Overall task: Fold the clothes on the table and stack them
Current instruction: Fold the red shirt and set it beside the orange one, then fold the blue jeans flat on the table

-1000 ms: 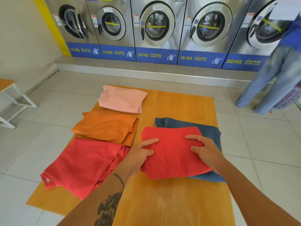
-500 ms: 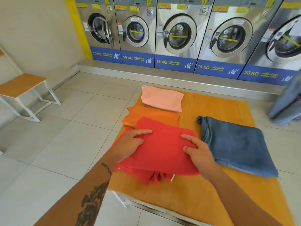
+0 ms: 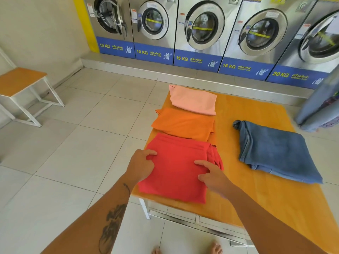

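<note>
Far to the left of the fingers, a small bench stands on the tiled floor by the wall. The left hand lies on the left edge of a folded red cloth, its fingers curled and pinching the fabric there. The red cloth sits at the near left corner of the tabletop, on top of another red piece whose bunched edge shows just right of it. The right hand rests on the red cloth's right side, its fingers spread flat and pressing down, gripping nothing. Just beyond the fingertips of both hands lies a folded orange cloth, touching the red one's far edge, and past that a folded pink cloth overlapping the orange one. To the right of the right hand, apart from the red cloth, a folded blue denim garment lies on the tabletop. A row of washing machines lines the far wall.
</note>
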Available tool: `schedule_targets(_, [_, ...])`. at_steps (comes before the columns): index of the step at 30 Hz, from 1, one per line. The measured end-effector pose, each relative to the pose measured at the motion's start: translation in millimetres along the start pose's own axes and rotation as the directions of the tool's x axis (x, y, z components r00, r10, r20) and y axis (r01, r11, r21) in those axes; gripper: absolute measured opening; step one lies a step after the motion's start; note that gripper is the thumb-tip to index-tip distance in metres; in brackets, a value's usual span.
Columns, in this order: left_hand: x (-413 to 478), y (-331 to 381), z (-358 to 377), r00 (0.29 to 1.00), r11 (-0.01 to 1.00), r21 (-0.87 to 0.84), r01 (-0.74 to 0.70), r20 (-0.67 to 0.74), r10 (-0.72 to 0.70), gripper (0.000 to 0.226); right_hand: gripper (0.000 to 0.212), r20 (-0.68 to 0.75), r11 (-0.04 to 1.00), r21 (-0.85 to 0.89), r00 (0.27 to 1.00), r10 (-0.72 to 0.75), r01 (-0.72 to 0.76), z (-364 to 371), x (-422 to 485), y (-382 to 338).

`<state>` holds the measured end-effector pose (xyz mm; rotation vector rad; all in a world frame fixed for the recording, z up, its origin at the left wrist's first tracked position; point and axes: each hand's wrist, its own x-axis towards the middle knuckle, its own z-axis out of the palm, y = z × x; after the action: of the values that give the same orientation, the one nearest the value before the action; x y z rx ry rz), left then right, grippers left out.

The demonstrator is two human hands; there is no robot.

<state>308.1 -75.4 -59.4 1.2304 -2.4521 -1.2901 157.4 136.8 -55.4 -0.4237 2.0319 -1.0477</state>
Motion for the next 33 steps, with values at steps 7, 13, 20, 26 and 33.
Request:
schedule_targets(7, [15, 61, -4, 0.971, 0.990, 0.000, -0.140, -0.197, 0.137, 0.042, 0.046, -0.089, 0.999, 0.041, 0.996, 0.017, -0.013, -71, -10, 0])
schedule_targets(13, [28, 141, 51, 0.945, 0.946, -0.023, -0.323, -0.069, 0.321, 0.039, 0.046, -0.249, 0.995, 0.096, 0.968, 0.035, -0.011, -157, -23, 26])
schedule_targets(20, [26, 226, 166, 0.930, 0.934, -0.076, -0.349, 0.099, 0.355, 0.035, 0.050, -0.347, 1.000, 0.011, 0.938, 0.018, -0.015, -263, -20, 79])
schedule_targets(26, [12, 286, 236, 0.959, 0.965, -0.091, -0.247, 0.122, 0.257, 0.042, 0.062, -0.386, 0.999, -0.036, 0.922, 0.018, -0.034, -340, -8, 121])
schedule_targets(33, [11, 301, 267, 0.986, 0.989, -0.075, -0.127, 0.097, 0.134, 0.041, 0.066, -0.343, 0.998, 0.001, 0.937, 0.061, -0.065, -385, 14, 139])
